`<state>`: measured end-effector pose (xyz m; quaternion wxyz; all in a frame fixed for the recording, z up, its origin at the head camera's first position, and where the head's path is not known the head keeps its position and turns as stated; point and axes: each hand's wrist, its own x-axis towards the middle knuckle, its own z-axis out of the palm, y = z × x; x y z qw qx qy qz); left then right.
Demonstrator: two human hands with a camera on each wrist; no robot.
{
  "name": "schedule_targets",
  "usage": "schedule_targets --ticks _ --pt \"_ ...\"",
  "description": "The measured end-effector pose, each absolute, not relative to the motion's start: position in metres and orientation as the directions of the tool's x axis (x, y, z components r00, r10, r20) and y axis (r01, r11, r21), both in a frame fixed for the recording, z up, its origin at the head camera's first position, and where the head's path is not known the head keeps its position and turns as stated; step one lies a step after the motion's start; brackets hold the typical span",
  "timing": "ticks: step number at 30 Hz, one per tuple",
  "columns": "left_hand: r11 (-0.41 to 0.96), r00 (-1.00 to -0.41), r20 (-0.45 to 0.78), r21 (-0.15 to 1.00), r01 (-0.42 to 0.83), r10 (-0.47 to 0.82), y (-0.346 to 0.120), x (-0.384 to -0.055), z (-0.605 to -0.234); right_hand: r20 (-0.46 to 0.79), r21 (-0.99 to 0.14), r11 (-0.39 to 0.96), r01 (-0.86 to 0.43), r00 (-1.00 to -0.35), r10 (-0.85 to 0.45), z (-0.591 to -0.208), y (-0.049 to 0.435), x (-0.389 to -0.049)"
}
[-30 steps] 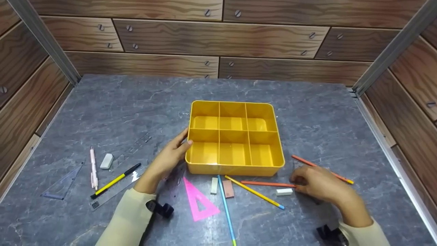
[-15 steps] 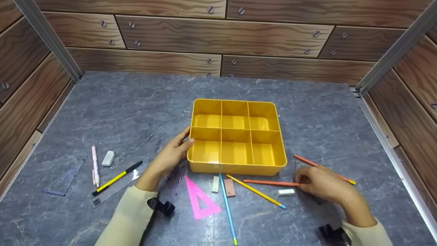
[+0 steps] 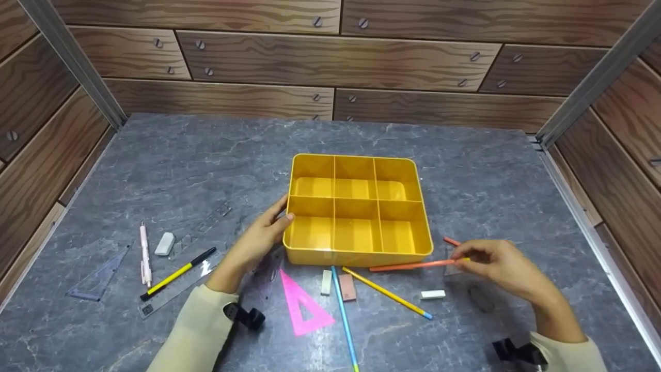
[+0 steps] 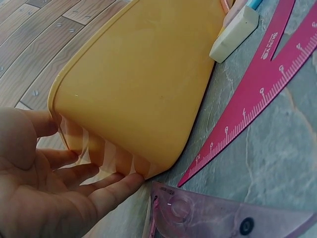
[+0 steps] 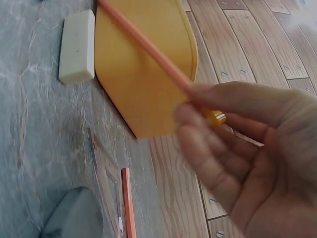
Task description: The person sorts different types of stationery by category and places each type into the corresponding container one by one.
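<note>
In the head view a yellow box (image 3: 356, 257) with several compartments stands mid-table. My left hand (image 3: 261, 232) holds its left side, thumb at the rim and fingers spread along the outer wall, as the left wrist view also shows. Thumb and fingers of my right hand (image 3: 498, 266) pinch an orange pencil (image 3: 408, 266) near its yellow end. This pencil slants off the table, its far end close to the box's front right. Another orange pencil (image 3: 451, 241) lies partly hidden behind that hand. A white eraser (image 3: 433, 294) is on the table nearby.
In front of the box lie a pink set square (image 3: 304, 305), a blue pencil (image 3: 345, 320), a yellow pencil (image 3: 387, 293) and two erasers. Leftward are a yellow-black pen (image 3: 178, 274), a pink pen (image 3: 145, 253), a white eraser (image 3: 165, 244) and clear rulers. A dark oval thing (image 3: 481, 298) lies right.
My right hand has picked the orange pencil up by its right end, moving slightly up and away from the white eraser. My left hand stays at the box.
</note>
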<state>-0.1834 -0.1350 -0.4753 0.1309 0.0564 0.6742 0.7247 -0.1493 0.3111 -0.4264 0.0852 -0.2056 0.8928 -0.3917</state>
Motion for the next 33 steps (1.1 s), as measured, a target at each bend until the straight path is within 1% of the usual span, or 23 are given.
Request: schedule_targets --ticks 3,5,8,9,13,18,20,23,27,30,33 --pt "-0.047 -0.962 -0.099 0.992 -0.114 0.255 -0.135 -0.183 -0.475 0.106 -0.798 0.524 -0.297 -0.926 -0.363 -0.424 0.308 -0.148" --pt "-0.043 -0.963 -0.107 0.992 -0.122 0.246 -0.135 -0.182 -0.477 0.149 -0.845 0.453 -0.285 -0.938 -0.313 -0.422 0.307 -0.147" --pt "-0.037 -0.965 -0.112 0.992 -0.125 0.238 -0.134 -0.182 -0.478 0.199 -0.915 0.298 -0.272 -0.947 -0.253 -0.418 0.306 -0.146" --pt "-0.039 -0.965 -0.111 0.992 -0.124 0.236 -0.134 -0.182 -0.479 0.227 -0.926 0.245 -0.287 -0.943 -0.245 -0.417 0.306 -0.146" --pt "-0.045 -0.966 -0.105 0.992 -0.119 0.236 -0.134 -0.183 -0.478 0.336 -0.936 0.034 -0.350 -0.920 -0.202 -0.411 0.306 -0.148" --pt "-0.046 -0.965 -0.100 0.992 -0.114 0.242 -0.135 -0.184 -0.476 0.446 -0.889 -0.209 -0.407 -0.873 -0.197 -0.401 0.304 -0.153" --pt "-0.047 -0.965 -0.095 0.993 -0.110 0.245 -0.135 -0.183 -0.476 0.467 -0.876 -0.233 -0.423 -0.865 -0.186 -0.398 0.303 -0.154" --pt "-0.049 -0.964 -0.090 0.993 -0.105 0.250 -0.135 -0.183 -0.477 0.477 -0.873 -0.202 -0.444 -0.866 -0.154 -0.391 0.301 -0.157" --pt "-0.060 -0.959 -0.088 0.992 -0.107 0.269 -0.135 -0.184 -0.476 0.476 -0.876 -0.147 -0.460 -0.872 -0.112 -0.382 0.300 -0.159" --pt "-0.066 -0.957 -0.095 0.991 -0.117 0.274 -0.135 -0.184 -0.476 0.462 -0.887 -0.061 -0.458 -0.880 -0.114 -0.377 0.299 -0.161" --pt "-0.063 -0.958 -0.100 0.991 -0.122 0.270 -0.135 -0.185 -0.476 0.453 -0.890 -0.014 -0.456 -0.880 -0.145 -0.373 0.297 -0.164"
